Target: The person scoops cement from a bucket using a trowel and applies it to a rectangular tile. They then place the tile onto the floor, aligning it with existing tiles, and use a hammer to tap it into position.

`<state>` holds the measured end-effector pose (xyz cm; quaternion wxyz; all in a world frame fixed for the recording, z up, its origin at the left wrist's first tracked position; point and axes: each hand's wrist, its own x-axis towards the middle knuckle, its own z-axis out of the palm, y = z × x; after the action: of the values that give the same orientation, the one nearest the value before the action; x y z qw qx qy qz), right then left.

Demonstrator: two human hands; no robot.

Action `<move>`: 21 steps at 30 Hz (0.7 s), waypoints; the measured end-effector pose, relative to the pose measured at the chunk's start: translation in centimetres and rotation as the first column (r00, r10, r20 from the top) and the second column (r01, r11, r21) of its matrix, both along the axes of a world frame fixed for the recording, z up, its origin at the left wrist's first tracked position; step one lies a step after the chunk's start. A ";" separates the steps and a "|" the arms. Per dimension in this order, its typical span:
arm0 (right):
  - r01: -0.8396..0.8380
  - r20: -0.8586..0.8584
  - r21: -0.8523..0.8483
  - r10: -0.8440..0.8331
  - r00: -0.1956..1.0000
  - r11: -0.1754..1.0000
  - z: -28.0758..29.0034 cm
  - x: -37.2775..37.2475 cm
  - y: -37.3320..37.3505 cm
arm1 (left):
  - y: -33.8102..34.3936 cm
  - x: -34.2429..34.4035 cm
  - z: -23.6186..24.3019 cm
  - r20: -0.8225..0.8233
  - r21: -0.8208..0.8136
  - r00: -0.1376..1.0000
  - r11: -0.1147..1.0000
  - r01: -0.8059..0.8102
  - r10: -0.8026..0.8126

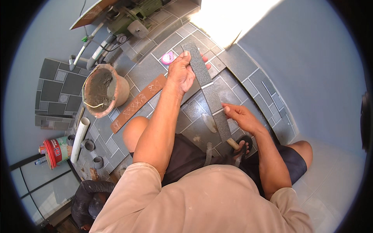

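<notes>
A long, narrow dark grey tile strip (211, 97) with pale cross lines slants across the middle, in front of my body. My left hand (182, 72) grips its far end, thumb on top and fingers underneath, their tips showing past the right edge. Lower down, my right hand (244, 118) has its thumb and fingers closed at the strip's right edge. Partly behind the strip lies a trowel; its metal blade (210, 123) shows on the left and its wooden handle (232, 143) near my sandalled foot.
A pink tape measure (167, 58) and a reddish-brown strip with pale marks (138, 104) lie on the tiled floor. Left are a bucket of wet mortar (123, 91), a white pipe (80, 139), pipe fittings (89, 145) and a red-green pail (56, 152). A green machine (128, 19) stands far left.
</notes>
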<state>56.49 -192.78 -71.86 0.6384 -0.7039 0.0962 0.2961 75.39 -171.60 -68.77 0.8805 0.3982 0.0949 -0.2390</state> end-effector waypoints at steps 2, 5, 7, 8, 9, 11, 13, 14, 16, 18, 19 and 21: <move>0.182 0.216 -0.112 -0.155 0.964 0.977 -0.6 0.1 -0.6 | -1.8 -0.6 -0.8 0.007 0.006 0.991 0.991 0.131 -0.131; 0.494 0.357 -0.056 -0.445 0.821 0.867 0.6 2.1 -0.7 | -3.9 -2.0 -1.1 0.007 0.040 0.942 0.942 0.334 -0.335; 0.615 0.407 0.000 -0.562 0.720 0.789 1.3 3.5 -1.5 | -5.5 -3.4 -1.1 0.020 0.077 0.899 0.897 0.434 -0.437; 0.633 0.444 0.009 -0.570 0.691 0.774 1.3 4.2 -2.0 | -6.5 -4.4 -1.2 0.033 0.105 0.884 0.881 0.462 -0.467; 0.647 0.480 0.019 -0.575 0.663 0.762 1.4 4.1 -2.2 | -7.5 -5.5 -1.4 0.046 0.132 0.868 0.864 0.485 -0.495; 0.655 0.405 -0.031 -0.589 0.699 0.755 2.5 3.6 -2.9 | -8.9 -7.3 -2.1 0.037 0.163 0.851 0.843 0.512 -0.524; 0.706 0.389 -0.134 -0.618 0.683 0.696 1.5 2.6 -4.7 | -9.9 -8.7 -2.7 0.040 0.225 0.839 0.823 0.522 -0.543; 0.794 0.421 -0.100 -0.697 0.580 0.600 1.1 1.9 -4.9 | -9.9 -9.3 -3.3 0.160 0.587 0.816 0.718 0.374 -0.556; 0.894 0.509 -0.099 -0.749 0.423 0.438 1.3 0.0 -6.3 | -8.8 -11.9 -4.0 0.344 0.822 0.737 0.566 0.063 -0.582; 0.951 0.572 -0.058 -0.770 0.282 0.305 1.8 -1.9 -8.2 | -7.6 -14.2 -2.8 0.014 0.839 0.624 0.348 0.418 -0.782; 0.967 0.592 -0.018 -0.777 0.214 0.253 2.5 -2.9 -9.1 | -7.7 -14.9 -2.8 -0.181 0.648 0.675 0.430 0.629 -0.715; 0.975 0.606 0.072 -0.786 0.126 0.212 2.9 -4.0 -10.1 | -8.1 -16.0 -3.9 -0.581 0.126 0.565 0.621 0.774 -0.586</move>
<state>52.49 -202.84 -68.96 0.5477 -0.6472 0.3736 -0.3763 59.37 -179.72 -72.63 0.5690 0.4864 0.1913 -0.6349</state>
